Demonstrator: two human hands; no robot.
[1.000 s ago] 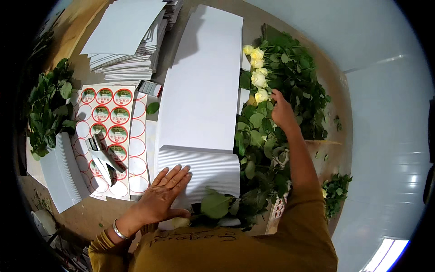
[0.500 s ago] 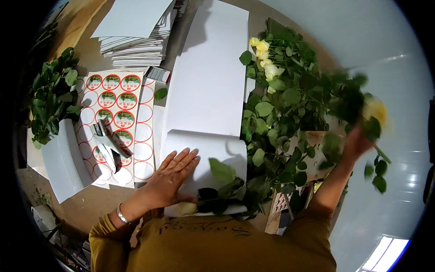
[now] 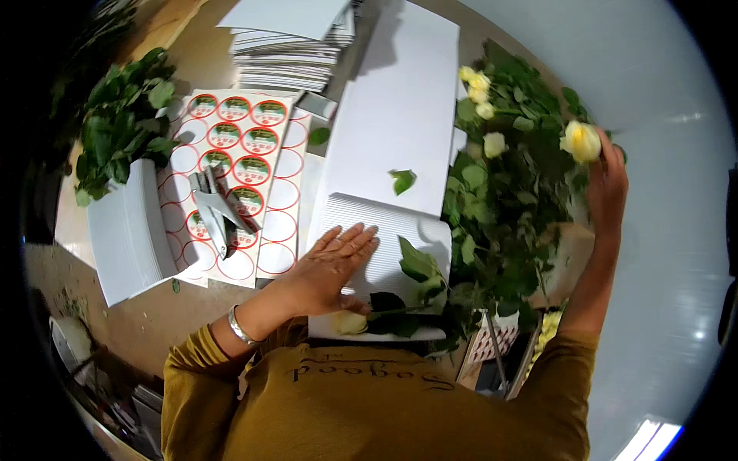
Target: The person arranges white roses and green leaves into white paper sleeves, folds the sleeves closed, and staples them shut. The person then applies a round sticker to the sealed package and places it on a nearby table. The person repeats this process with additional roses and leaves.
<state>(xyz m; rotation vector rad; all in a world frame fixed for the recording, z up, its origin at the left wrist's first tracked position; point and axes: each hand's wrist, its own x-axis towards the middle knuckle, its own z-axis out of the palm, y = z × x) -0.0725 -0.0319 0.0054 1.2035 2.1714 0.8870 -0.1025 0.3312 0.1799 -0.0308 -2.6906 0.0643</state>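
Observation:
My left hand (image 3: pixel 332 263) lies flat, fingers apart, on a white corrugated sheet (image 3: pixel 400 223) at the table's near edge. Beside it on the sheet lies a pale yellow rose (image 3: pixel 351 323) with leafy stem (image 3: pixel 415 265). My right hand (image 3: pixel 606 184) is raised at the right and grips the stem of another yellow rose (image 3: pixel 582 141), its bloom up. A heap of leafy yellow roses (image 3: pixel 500 169) lies between both hands.
Long white paper (image 3: pixel 403 115) runs up the table with a loose leaf (image 3: pixel 402 180) on it. A sticker sheet (image 3: pixel 238 154) carries a grey stapler (image 3: pixel 215 211). Stacked white sheets (image 3: pixel 296 46) sit at the back, leaves (image 3: pixel 123 123) and a white box (image 3: pixel 127 234) at left.
My right hand pulled a yellow rose out of the heap, swung it out to the right, then lifted it. My left hand stayed flat on the sheet.

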